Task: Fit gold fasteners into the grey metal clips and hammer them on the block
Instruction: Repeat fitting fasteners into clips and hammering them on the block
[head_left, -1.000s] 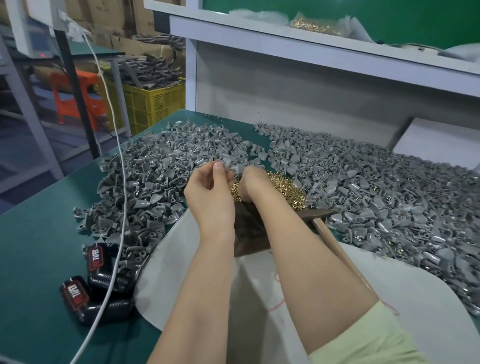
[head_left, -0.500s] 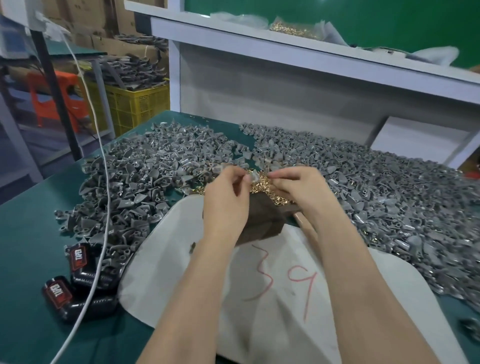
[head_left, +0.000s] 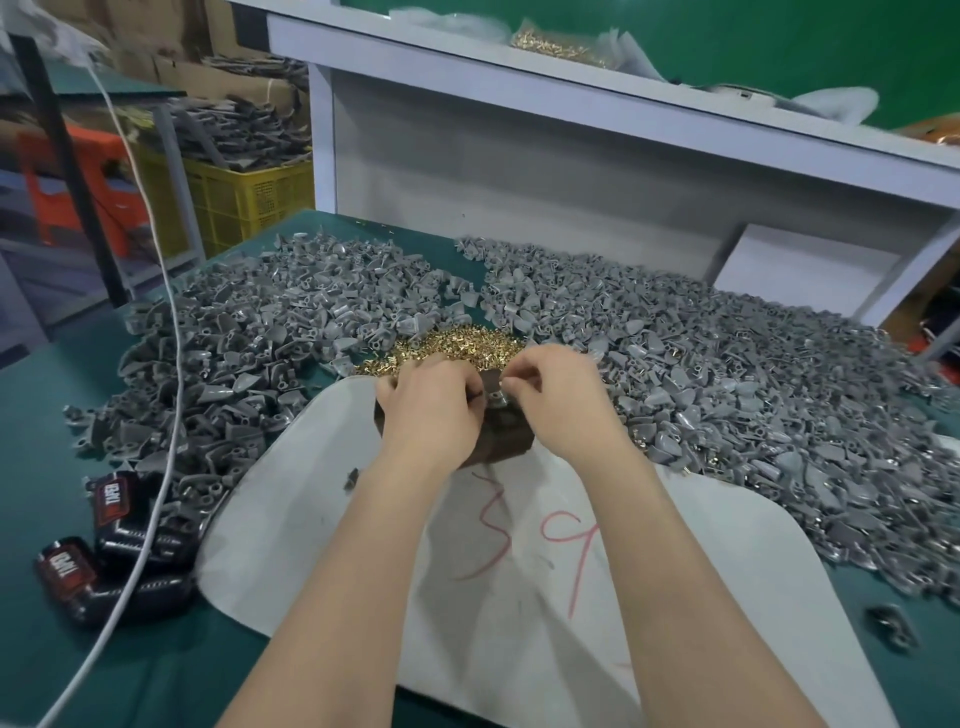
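Nearest, in front of the block (head_left: 506, 441), a white sheet (head_left: 519, 597) with red marks lies on the green table (head_left: 52, 467), and the block sits at the sheet's far edge. Over the block's top the two hands meet, nearly touching. The left hand (head_left: 431, 410) curls round one clip (head_left: 493, 399), and the right hand (head_left: 561, 400) pinches thumb and forefinger at that clip's top. Whether a fastener sits between those fingertips is too small to tell. Just behind the block lies the heap of fasteners (head_left: 457, 345). Loose clips (head_left: 260, 332) spread to its left, right and beyond. Left of the block, well apart, a white cable (head_left: 156, 364) crosses the table.

This looks like the fitting step, with hammering not yet begun. The next move calls for seating the fastener straight, laying the clip flat on the block, and freeing the right hand for a hammer; none is in view.
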